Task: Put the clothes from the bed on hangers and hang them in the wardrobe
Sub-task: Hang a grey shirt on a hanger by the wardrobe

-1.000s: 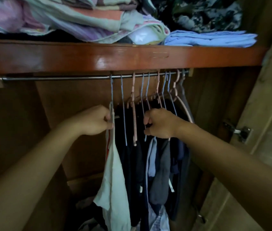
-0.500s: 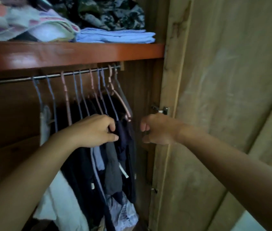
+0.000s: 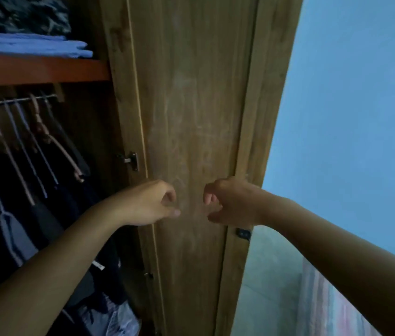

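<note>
Dark clothes (image 3: 46, 214) hang on pink and blue hangers (image 3: 31, 151) from the metal rail (image 3: 14, 101) inside the wardrobe at the left. My left hand (image 3: 150, 204) and my right hand (image 3: 230, 202) hover side by side in front of the open wooden wardrobe door (image 3: 198, 117). Both hands hold nothing, their fingers loosely curled and slightly apart. Neither hand touches the hangers. The bed's striped cover (image 3: 332, 304) shows at the lower right.
A red-brown shelf (image 3: 34, 69) above the rail carries folded blue cloth (image 3: 29, 46) and a dark patterned pile (image 3: 19, 18). A metal hinge (image 3: 132, 160) sits on the door's inner edge. A light blue wall (image 3: 349, 117) fills the right side.
Both hands let go of the hanging clothes and came away from the rail. The view swung right, from the wardrobe's inside to its open door and the blue wall.
</note>
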A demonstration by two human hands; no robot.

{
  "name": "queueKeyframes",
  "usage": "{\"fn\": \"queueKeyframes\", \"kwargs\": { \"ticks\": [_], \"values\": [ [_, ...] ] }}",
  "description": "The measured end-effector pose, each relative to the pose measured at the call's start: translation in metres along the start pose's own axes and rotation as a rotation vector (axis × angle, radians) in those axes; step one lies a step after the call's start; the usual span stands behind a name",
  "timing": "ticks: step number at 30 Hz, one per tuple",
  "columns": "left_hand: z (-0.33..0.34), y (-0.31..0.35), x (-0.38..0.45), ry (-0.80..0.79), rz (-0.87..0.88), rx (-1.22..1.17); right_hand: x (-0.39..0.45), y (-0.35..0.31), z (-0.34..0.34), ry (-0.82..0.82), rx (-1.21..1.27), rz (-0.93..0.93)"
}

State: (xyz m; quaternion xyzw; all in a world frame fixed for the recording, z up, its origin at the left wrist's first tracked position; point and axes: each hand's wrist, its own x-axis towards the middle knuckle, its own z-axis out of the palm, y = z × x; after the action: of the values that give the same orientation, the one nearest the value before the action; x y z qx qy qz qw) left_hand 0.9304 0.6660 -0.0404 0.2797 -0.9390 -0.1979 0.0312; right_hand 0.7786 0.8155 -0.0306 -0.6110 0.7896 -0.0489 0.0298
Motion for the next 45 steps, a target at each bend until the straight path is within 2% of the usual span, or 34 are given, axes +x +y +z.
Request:
{"fn": "queueKeyframes", "kwargs": {
  "ticks": [5,13,18,24,37,45],
  "values": [
    [0.026,0.045,0.03,-0.085,0.16,0.033,-0.046,0.035,-0.004,0.004,0.004,0.128],
    [0.06,0.122,0.064,-0.191,0.537,0.093,-0.115,0.08,-0.007,0.068,-0.05,0.433],
    [0.085,0.167,0.075,-0.254,0.746,0.205,-0.161,0.085,-0.007,0.074,-0.031,0.662],
    [0.116,0.21,0.077,-0.31,0.965,0.243,-0.212,0.073,0.006,0.173,0.003,0.907],
    [0.189,0.302,0.035,-0.412,1.312,0.211,-0.328,0.048,0.043,0.195,0.006,1.289],
    [0.267,0.367,-0.007,-0.504,1.392,0.186,-0.42,0.058,0.082,0.197,0.073,1.453]
  ]
}}
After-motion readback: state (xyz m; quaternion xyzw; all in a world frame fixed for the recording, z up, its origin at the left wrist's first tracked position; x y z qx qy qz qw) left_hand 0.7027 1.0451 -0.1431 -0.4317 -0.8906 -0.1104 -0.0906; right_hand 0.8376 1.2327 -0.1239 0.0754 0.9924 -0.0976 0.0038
